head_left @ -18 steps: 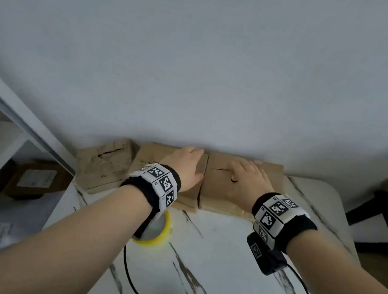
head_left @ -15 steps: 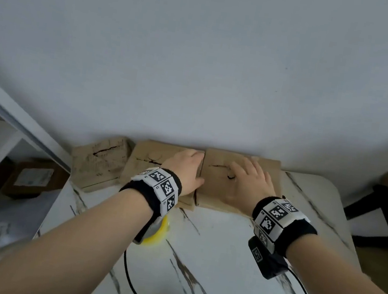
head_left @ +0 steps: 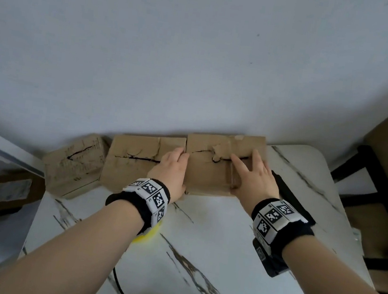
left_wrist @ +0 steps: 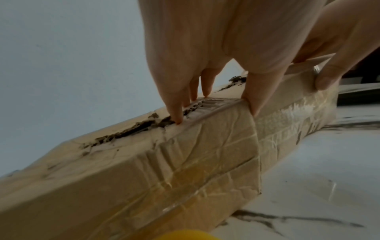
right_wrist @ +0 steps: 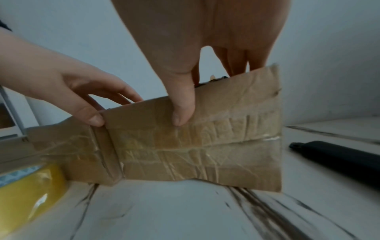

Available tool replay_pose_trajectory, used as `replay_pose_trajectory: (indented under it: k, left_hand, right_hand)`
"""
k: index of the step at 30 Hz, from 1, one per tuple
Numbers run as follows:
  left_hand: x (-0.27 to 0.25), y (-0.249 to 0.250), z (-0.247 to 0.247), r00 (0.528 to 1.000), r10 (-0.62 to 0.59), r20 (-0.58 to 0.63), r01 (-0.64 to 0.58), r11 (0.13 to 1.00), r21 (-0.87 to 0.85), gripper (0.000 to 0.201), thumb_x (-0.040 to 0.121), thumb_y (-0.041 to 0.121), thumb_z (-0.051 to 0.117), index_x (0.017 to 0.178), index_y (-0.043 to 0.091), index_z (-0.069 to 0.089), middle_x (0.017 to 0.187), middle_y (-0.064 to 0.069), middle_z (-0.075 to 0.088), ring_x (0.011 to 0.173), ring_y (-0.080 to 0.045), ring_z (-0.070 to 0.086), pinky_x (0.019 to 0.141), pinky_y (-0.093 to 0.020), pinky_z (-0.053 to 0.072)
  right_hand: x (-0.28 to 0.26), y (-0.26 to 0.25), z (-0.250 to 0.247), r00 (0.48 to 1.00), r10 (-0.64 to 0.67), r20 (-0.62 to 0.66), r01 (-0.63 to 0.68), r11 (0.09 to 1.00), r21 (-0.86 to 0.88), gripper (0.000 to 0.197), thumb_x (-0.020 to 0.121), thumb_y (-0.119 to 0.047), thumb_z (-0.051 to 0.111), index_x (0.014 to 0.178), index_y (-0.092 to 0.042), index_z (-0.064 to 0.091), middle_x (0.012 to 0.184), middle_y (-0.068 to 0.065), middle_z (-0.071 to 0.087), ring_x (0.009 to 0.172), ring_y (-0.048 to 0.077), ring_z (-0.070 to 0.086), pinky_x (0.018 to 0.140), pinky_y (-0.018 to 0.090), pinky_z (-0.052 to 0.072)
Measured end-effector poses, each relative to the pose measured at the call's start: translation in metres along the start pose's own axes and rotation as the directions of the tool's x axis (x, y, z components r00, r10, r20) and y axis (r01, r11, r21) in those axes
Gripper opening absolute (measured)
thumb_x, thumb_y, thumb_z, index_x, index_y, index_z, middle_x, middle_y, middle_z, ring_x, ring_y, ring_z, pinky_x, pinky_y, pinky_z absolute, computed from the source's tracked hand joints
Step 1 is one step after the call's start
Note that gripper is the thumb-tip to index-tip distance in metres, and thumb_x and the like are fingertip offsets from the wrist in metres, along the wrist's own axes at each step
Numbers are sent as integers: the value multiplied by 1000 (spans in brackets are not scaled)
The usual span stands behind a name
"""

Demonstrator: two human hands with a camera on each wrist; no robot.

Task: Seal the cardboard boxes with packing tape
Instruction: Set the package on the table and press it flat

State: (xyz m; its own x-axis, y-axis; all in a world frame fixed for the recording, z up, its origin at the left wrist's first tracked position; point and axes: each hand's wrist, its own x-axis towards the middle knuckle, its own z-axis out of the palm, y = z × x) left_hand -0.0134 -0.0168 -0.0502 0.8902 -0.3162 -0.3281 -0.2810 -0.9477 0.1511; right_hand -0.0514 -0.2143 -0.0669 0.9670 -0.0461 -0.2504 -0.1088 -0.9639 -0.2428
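Three worn cardboard boxes stand in a row against the wall: a left box (head_left: 72, 165), a middle box (head_left: 129, 163) and a right box (head_left: 206, 173), each with a torn top seam. My right hand (head_left: 250, 176) holds the right box, fingers over its top and thumb (right_wrist: 183, 113) on its taped front face. My left hand (head_left: 173, 166) straddles the joint. Its thumb (left_wrist: 327, 79) presses the right box's front corner, and its fingertips (left_wrist: 176, 116) rest on the middle box's top. A yellow tape roll (right_wrist: 26, 186) lies on the table under my left wrist.
A white marbled table (head_left: 224, 249) carries everything. A long black object (right_wrist: 333, 155) lies just right of the right box. A shelf with a labelled box (head_left: 9, 191) stands at the left, a dark chair (head_left: 381, 176) at the right. A black cable (head_left: 119, 290) runs off the front edge.
My right hand has slid to the right along the right box's top. That box's far edge now stands higher than the middle box's. My left hand stays at the joint.
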Motion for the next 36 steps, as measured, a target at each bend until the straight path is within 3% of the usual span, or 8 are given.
replay_pose_trajectory:
  k: [3, 9, 14, 22, 26, 30, 33, 36]
  left_hand:
    - [-1, -1, 1, 1000, -8, -19, 7, 999, -31, 80, 87, 25, 64, 149, 10, 15, 156, -5, 9, 142, -22, 17, 110, -31, 30]
    - [-1, -4, 2, 1000, 1, -4, -1, 1000, 11, 85, 88, 34, 63, 150, 8, 12, 156, -5, 10, 142, -23, 18, 111, -33, 29]
    - [-10, -3, 2, 996, 85, 13, -85, 991, 102, 73, 92, 40, 55, 149, 8, 21, 157, -11, 8, 143, -26, 13, 115, -35, 20]
    - [-29, -1, -1, 960, 272, 62, -279, 920, 276, 64, 93, 43, 53, 140, 2, 40, 157, -10, 9, 142, -26, 14, 117, -39, 14]
    - [-34, -4, -1, 946, 314, 76, -323, 913, 250, 67, 93, 44, 53, 145, 5, 33, 157, -4, 15, 142, -22, 15, 118, -38, 9]
    - [-37, -10, 0, 938, 330, 107, -346, 918, 194, 76, 93, 45, 51, 150, 10, 17, 157, 0, 22, 144, -15, 14, 118, -37, 5]
    - [-43, -9, 0, 924, 357, 135, -380, 891, 247, 66, 95, 47, 46, 147, 10, 28, 157, 1, 21, 145, -15, 14, 118, -38, 7]
    - [-49, -4, -2, 921, 356, 158, -388, 875, 288, 56, 97, 46, 41, 141, 11, 43, 154, 0, 28, 142, -18, 21, 117, -39, 11]
  right_hand:
    - [-4, 6, 0, 1000, 28, -7, -28, 1000, 4, 80, 87, -23, 63, 148, -36, 13, 157, 8, 4, 137, 29, 29, 105, 33, 34]
    - [-14, 11, -4, 996, 93, 7, -93, 995, 26, 72, 87, -11, 59, 147, -24, 21, 158, -9, 7, 127, 25, 42, 94, 37, 47]
    - [-35, 12, 1, 993, 116, 30, -117, 993, 21, 60, 89, -21, 57, 144, -23, 33, 157, -9, 9, 124, 24, 45, 95, 35, 45]
    - [-59, 7, 6, 987, 156, 49, -157, 987, 22, 57, 89, -15, 56, 142, -24, 39, 158, -8, 11, 136, 21, 34, 106, 35, 37]
    - [-65, -6, 1, 978, 193, 81, -192, 981, -18, 55, 88, -17, 50, 141, -21, 39, 158, -8, 10, 135, 21, 35, 103, 33, 40]
    - [-64, -18, -5, 970, 232, 73, -231, 973, -16, 42, 91, -28, 42, 128, -12, 55, 157, -5, 17, 126, 22, 44, 95, 32, 44]
    - [-62, -23, -3, 970, 241, 29, -241, 970, -20, 39, 93, -30, 37, 104, -7, 66, 144, -3, 37, 103, 24, 57, 78, 31, 47]
    - [-58, -19, 1, 976, 215, -23, -216, 973, -87, 35, 94, -25, 36, 91, -8, 66, 127, -4, 49, 85, 22, 57, 64, 29, 42]
